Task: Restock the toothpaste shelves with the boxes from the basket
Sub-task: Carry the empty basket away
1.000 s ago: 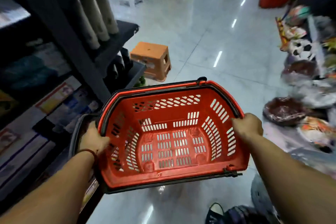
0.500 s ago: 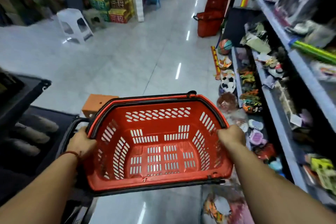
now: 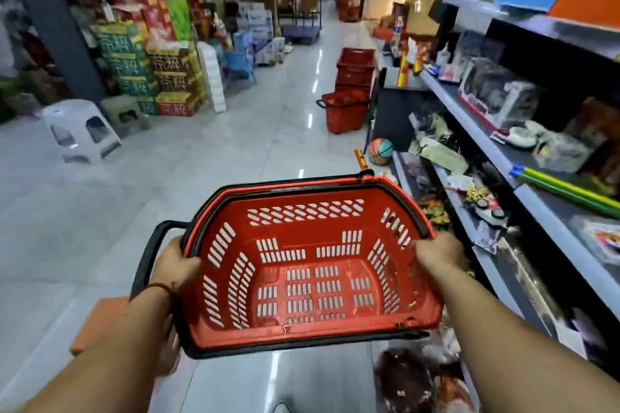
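Note:
I hold a red plastic shopping basket (image 3: 302, 265) with black rim and handles in front of me, above the shiny floor. Its inside holds nothing; I see only the slotted bottom. My left hand (image 3: 176, 265) grips the basket's left rim by the black handle (image 3: 147, 251), a red string around the wrist. On the right rim sits my right hand (image 3: 439, 253), closed around it. No toothpaste boxes or toothpaste shelves are in view.
Grey toy shelves (image 3: 486, 141) run along the right, with a ball (image 3: 380, 151) at their foot. Stacked red baskets (image 3: 354, 77) stand ahead in the aisle. A white stool (image 3: 80, 131) and stacked cartons (image 3: 151, 74) sit left. An orange stool (image 3: 100, 322) is under my left arm.
My view has swung right and up, away from the dark shelves on the left toward the long aisle. The basket stays in both hands, carried along.

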Tool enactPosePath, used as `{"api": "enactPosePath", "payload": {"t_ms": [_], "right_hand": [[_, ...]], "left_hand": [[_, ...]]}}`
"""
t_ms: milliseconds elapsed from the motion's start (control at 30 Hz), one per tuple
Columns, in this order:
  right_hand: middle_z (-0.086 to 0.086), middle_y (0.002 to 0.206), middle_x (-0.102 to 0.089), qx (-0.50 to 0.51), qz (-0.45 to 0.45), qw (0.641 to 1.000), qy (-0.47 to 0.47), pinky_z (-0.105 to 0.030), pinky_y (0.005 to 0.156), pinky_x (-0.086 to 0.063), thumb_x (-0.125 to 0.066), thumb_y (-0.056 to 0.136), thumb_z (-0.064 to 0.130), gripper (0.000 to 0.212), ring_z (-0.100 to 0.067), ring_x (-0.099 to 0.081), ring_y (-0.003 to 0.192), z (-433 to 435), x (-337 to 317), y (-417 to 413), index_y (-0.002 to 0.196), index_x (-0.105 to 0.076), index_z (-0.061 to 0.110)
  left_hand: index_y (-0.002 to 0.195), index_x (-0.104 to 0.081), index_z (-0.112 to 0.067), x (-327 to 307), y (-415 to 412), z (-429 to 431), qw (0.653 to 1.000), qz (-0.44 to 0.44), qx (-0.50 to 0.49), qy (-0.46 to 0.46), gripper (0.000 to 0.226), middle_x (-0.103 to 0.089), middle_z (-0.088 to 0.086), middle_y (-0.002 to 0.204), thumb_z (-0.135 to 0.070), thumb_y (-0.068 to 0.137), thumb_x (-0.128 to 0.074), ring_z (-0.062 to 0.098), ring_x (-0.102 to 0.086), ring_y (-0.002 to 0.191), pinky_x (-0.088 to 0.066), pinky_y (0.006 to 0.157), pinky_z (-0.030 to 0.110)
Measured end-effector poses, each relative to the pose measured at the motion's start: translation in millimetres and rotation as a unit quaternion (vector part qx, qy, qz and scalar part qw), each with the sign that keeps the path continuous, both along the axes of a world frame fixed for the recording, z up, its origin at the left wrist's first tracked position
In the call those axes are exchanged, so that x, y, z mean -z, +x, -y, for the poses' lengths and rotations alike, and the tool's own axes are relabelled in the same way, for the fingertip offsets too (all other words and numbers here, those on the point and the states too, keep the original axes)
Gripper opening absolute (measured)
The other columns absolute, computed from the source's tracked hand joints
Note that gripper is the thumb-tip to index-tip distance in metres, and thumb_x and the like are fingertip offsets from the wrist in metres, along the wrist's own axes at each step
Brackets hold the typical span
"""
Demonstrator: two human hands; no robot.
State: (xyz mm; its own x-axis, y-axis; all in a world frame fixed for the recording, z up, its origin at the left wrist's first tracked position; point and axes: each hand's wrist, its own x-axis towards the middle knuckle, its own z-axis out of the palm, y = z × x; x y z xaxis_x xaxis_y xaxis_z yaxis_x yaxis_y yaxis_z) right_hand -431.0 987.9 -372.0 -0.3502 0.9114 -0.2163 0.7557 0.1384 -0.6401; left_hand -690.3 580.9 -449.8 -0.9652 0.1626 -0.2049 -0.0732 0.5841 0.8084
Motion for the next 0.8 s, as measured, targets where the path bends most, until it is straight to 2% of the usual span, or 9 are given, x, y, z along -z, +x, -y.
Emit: {"api": "enactPosePath", "payload": {"t_ms": [200, 300, 400, 533, 667, 800], "right_hand": [[-0.028, 0.107, -0.071, 0.049, -0.006, 0.999, 0.003, -0.035, 0.074, -0.044, -0.072, 0.088, 0.023, 0.031, -0.043, -0.067, 0.100, -100, -10, -134, 0.107, -0.074, -0.001], [-0.027, 0.108, -0.071, 0.078, 0.000, 0.997, 0.000, -0.040, 0.083, -0.050, -0.073, 0.086, 0.026, 0.033, -0.044, -0.066, 0.103, -152, -5, -193, 0.107, -0.074, 0.001], [-0.025, 0.112, -0.071, 0.105, 0.006, 0.994, -0.010, -0.043, 0.087, -0.052, -0.074, 0.083, 0.031, 0.036, -0.044, -0.066, 0.104, -213, 5, -256, 0.108, -0.074, 0.004], [-0.027, 0.110, -0.070, 0.094, 0.009, 0.996, -0.006, -0.043, 0.083, -0.052, -0.074, 0.085, 0.031, 0.037, -0.045, -0.066, 0.101, -315, 24, -364, 0.106, -0.073, 0.000], [-0.025, 0.106, -0.072, 0.076, 0.020, 0.997, -0.013, -0.043, 0.084, -0.056, -0.075, 0.082, 0.037, 0.041, -0.043, -0.068, 0.097, -407, 25, -478, 0.105, -0.074, 0.003], [-0.024, 0.105, -0.072, 0.069, 0.011, 0.997, -0.020, -0.036, 0.076, -0.049, -0.072, 0.085, 0.028, 0.032, -0.041, -0.067, 0.094, -482, 7, -582, 0.106, -0.073, 0.004]], "left_hand": [[0.111, -0.070, -0.027, -43, -153, -131, 0.998, 0.037, 0.034, 0.047, 0.049, -0.079, -0.001, 0.092, -0.020, 0.062, -0.066, 0.025, -0.076, 0.085, -0.060, 0.087, 0.051], [0.107, -0.071, -0.022, -60, -223, -204, 0.997, 0.033, 0.038, 0.054, 0.044, -0.078, 0.002, 0.090, -0.017, 0.064, -0.063, 0.028, -0.075, 0.084, -0.061, 0.086, 0.050], [0.110, -0.069, -0.018, -61, -294, -279, 0.996, 0.034, 0.051, 0.057, 0.044, -0.078, 0.006, 0.090, -0.012, 0.067, -0.060, 0.030, -0.075, 0.083, -0.061, 0.084, 0.051], [0.116, -0.066, -0.015, -41, -401, -381, 0.996, 0.032, 0.043, 0.070, 0.044, -0.076, 0.011, 0.091, -0.001, 0.076, -0.057, 0.033, -0.074, 0.083, -0.060, 0.085, 0.052], [0.122, -0.055, -0.025, -15, -508, -456, 0.996, 0.053, -0.010, 0.075, 0.058, -0.076, 0.008, 0.092, -0.015, 0.066, -0.065, 0.031, -0.074, 0.084, -0.059, 0.087, 0.054], [0.127, -0.050, -0.031, -15, -602, -528, 0.994, 0.065, -0.028, 0.079, 0.060, -0.075, 0.007, 0.095, -0.017, 0.073, -0.073, 0.030, -0.074, 0.083, -0.060, 0.084, 0.054]]}}
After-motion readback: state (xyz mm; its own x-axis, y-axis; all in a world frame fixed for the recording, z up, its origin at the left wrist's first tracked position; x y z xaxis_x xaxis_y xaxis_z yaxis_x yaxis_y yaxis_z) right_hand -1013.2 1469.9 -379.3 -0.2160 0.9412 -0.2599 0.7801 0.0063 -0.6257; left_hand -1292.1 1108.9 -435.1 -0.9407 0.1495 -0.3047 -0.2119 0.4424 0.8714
